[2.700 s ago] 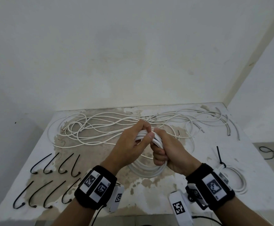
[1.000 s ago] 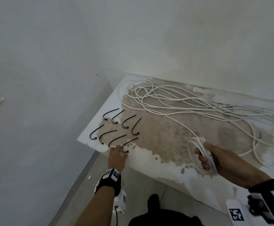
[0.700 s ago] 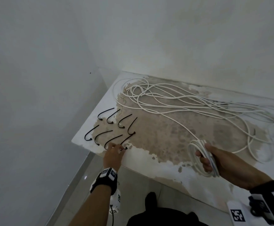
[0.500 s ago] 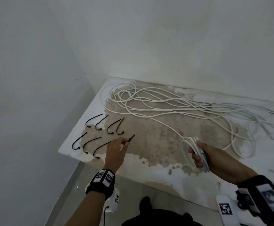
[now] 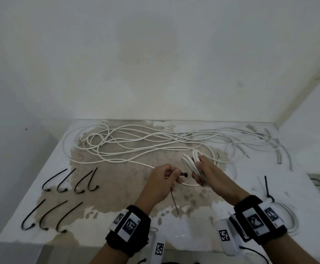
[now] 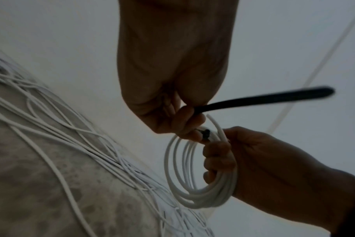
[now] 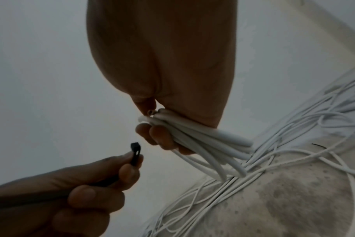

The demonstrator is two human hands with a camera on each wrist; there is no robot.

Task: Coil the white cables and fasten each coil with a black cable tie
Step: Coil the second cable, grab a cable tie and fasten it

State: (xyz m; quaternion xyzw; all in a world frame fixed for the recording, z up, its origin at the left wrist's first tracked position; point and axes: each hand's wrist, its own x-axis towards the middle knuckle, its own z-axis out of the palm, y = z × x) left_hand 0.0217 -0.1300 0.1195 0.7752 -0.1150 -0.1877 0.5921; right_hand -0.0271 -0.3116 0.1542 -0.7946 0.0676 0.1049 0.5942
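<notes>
1. Right hand point(image 5: 210, 176) has its fingers wrapped tight round a coil of white cable point(image 5: 192, 164), holding it up above the bench point(image 5: 117, 221), a bit right of the middle.
2. Left hand point(image 5: 160, 184) is pinching a black cable tie point(image 5: 184, 175) between thumb and fingers. The head end pokes out toward the coil, just beside it but not touching as far as I can see. The tail hangs down below the hand.
3. Loose white cables point(image 5: 136, 145) are sprawled in a tangle across the back of the bench.
4. Seven spare ties point(image 5: 69, 181) lie in two rows at the left: four behind, three in front.
5. By the right wrist there's a finished coil point(image 5: 288, 216) lying flat on the bench with a black tie around it.
6. Bench top is white with a big worn brown patch.
</notes>
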